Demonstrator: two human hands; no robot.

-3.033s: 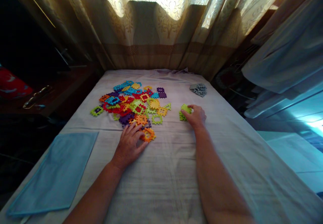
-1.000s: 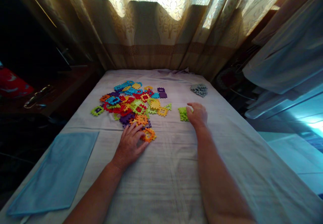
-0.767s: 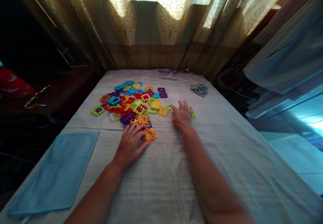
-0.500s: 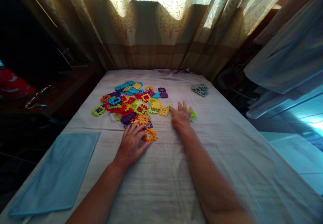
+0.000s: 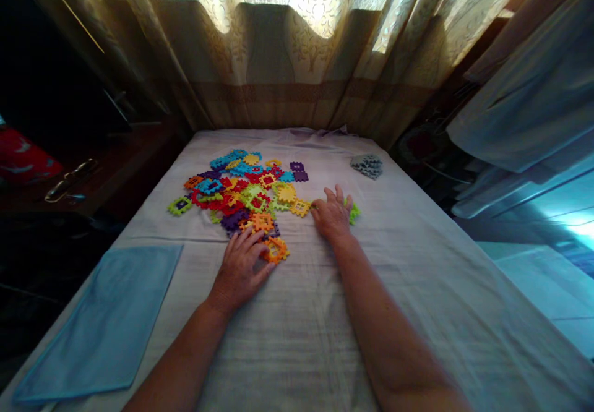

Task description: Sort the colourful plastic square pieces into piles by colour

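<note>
A pile of colourful plastic interlocking tiles (image 5: 255, 197) with notched edges lies on the white sheet. My left hand (image 5: 241, 266) rests at its near edge, fingers stretched over the purple and orange tiles. An orange tile (image 5: 277, 250) with an open centre lies by its thumb and index finger. Right of the pile, my right hand (image 5: 331, 215) lies palm down with fingers spread. Its thumb side is close to a yellow window tile (image 5: 301, 208). Light green tiles (image 5: 355, 213) show beyond its outer edge; whatever lies under the palm is hidden.
A small heap of grey tiles (image 5: 367, 165) sits at the far right. A light blue cloth bag (image 5: 104, 322) lies at the left edge. Patterned curtains (image 5: 297, 59) hang behind the bed. Eyeglasses (image 5: 69, 180) rest on a dark side table.
The light green tile by my right thumb has gone from sight under the hand. My right hand has shifted slightly left; my left hand stays in place.
</note>
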